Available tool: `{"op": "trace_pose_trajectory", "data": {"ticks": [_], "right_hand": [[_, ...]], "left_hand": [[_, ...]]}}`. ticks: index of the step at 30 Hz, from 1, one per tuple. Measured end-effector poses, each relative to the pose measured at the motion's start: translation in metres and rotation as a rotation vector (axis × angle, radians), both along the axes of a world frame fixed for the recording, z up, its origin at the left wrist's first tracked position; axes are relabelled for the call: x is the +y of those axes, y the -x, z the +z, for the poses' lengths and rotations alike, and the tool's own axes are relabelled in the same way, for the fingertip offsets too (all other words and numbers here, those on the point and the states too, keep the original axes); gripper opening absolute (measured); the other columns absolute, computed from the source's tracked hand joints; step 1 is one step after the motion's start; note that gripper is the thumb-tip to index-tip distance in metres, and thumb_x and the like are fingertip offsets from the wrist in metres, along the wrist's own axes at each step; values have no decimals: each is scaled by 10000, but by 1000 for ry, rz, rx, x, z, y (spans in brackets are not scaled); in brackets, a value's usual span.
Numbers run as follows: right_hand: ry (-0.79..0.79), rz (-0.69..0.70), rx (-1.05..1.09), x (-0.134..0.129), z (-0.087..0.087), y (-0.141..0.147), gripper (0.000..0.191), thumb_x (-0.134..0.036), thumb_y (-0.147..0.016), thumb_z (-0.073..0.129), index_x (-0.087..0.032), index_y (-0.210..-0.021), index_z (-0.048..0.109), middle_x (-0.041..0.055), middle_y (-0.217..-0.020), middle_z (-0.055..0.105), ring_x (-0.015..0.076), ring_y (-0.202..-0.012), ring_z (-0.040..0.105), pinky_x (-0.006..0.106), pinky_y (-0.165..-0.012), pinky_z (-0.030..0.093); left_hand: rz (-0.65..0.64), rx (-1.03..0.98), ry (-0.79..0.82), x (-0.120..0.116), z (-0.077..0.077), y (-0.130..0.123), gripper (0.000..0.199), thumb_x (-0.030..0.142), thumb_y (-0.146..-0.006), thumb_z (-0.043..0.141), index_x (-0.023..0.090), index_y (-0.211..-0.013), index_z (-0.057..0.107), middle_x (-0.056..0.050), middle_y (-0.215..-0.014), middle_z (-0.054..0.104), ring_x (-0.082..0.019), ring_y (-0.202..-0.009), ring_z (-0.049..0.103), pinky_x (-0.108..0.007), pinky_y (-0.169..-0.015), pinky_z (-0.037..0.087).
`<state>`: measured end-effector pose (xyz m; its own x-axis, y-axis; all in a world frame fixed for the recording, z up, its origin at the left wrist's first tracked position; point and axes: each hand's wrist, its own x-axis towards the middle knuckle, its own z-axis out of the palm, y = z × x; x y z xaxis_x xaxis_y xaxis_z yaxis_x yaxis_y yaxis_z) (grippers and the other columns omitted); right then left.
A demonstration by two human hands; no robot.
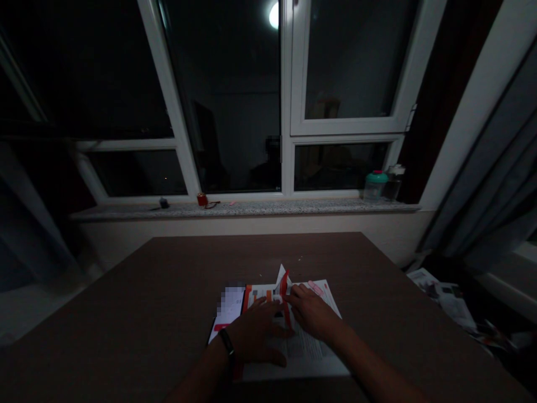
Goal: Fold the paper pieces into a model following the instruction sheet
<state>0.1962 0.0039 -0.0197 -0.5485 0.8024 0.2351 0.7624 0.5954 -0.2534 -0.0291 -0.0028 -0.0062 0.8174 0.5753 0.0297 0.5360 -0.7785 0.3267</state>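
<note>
On the brown table [180,291] lies a white printed sheet or booklet [310,364] with orange and red parts. A folded paper piece [283,282], white and red, stands up from it near the middle. My left hand [260,330], with a dark band on the wrist, rests over the sheet at the folded piece's lower left, fingers spread. My right hand [308,308] has its fingers curled together on the folded piece's right edge. A lit phone screen [229,308] is left of the sheet, partly behind my left forearm. A pink item [315,287] lies at the sheet's upper right.
Beyond the table, a stone windowsill [260,208] holds a small dark bottle [164,203], a red object [202,199], a teal-lidded container [375,187] and a clear bottle [393,184]. Papers [448,296] are piled low at the right. Curtains hang on both sides.
</note>
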Motion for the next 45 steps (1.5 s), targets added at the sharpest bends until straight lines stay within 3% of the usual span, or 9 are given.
{"op": "trace_pose_trajectory", "data": {"ticks": [3, 7, 14, 19, 26, 33, 37, 41, 45], "right_hand": [[-3, -2, -12, 0, 0, 0, 364, -130, -882, 459, -207, -1204, 609, 83, -1116, 563, 232, -1064, 483, 392, -995, 323], [8, 18, -6, -1, -1, -2, 351, -118, -868, 467, -205, -1175, 612, 83, -1121, 561, 229, -1059, 491, 390, -985, 338], [70, 52, 119, -1, -2, -8, 293, -150, -821, 557, -197, -1107, 597, 75, -1112, 597, 235, -1077, 519, 372, -991, 359], [67, 18, 138, -2, -2, -8, 274, -157, -813, 591, -203, -1082, 614, 75, -1090, 601, 246, -1063, 531, 435, -1037, 300], [76, 30, 204, 2, -6, -9, 275, -157, -792, 637, -192, -1064, 636, 69, -1064, 600, 233, -1040, 536, 377, -966, 357], [55, 12, 189, 5, -9, -9, 241, -169, -804, 628, -204, -1042, 654, 60, -1048, 621, 230, -1031, 551, 406, -991, 330], [46, 119, 160, 1, -7, -6, 243, -153, -827, 588, -207, -1053, 660, 55, -1030, 654, 222, -1025, 566, 368, -947, 367], [52, 294, 209, -2, -5, -3, 228, -136, -873, 533, -228, -1040, 658, 25, -1001, 681, 180, -974, 592, 303, -903, 397], [-29, 135, 284, -1, -2, -5, 183, -142, -897, 496, -214, -951, 656, 30, -930, 667, 187, -912, 578, 329, -880, 398]], "left_hand": [[-7, -31, -1, 0, 1, 0, 512, 569, -733, 760, 382, -1198, 657, -43, -1516, 371, -391, -1365, 342, -611, -1121, 178], [37, -92, 38, 0, 10, -1, 674, 465, -772, 761, 300, -1369, 494, -68, -1404, 519, -314, -1293, 452, -525, -1135, 226], [69, -76, -40, 6, 10, -2, 418, 249, -821, 713, 336, -1218, 615, -22, -1380, 527, -275, -1240, 491, -453, -1050, 338], [83, -47, -31, 9, 3, -1, 457, 314, -785, 759, 325, -1225, 636, -51, -1433, 475, -311, -1263, 466, -494, -1078, 295], [86, -60, -20, 9, 2, 0, 499, 359, -759, 783, 345, -1235, 629, -49, -1430, 474, -307, -1276, 451, -482, -1078, 306], [118, -128, -49, 10, -3, -2, 357, 304, -810, 733, 317, -1157, 651, -16, -1345, 547, -263, -1204, 508, -412, -1021, 363], [224, -128, -108, 12, -6, -5, 175, 255, -888, 640, 247, -1063, 639, -29, -1161, 637, -231, -1113, 550, -375, -988, 377], [278, -127, -143, 14, -7, -4, 193, 271, -893, 639, 232, -1079, 603, -31, -1125, 642, -237, -1068, 558, -375, -960, 382], [257, -112, -116, 14, -6, -1, 233, 245, -870, 647, 239, -1096, 589, -30, -1174, 623, -242, -1077, 554, -376, -970, 370]]}}
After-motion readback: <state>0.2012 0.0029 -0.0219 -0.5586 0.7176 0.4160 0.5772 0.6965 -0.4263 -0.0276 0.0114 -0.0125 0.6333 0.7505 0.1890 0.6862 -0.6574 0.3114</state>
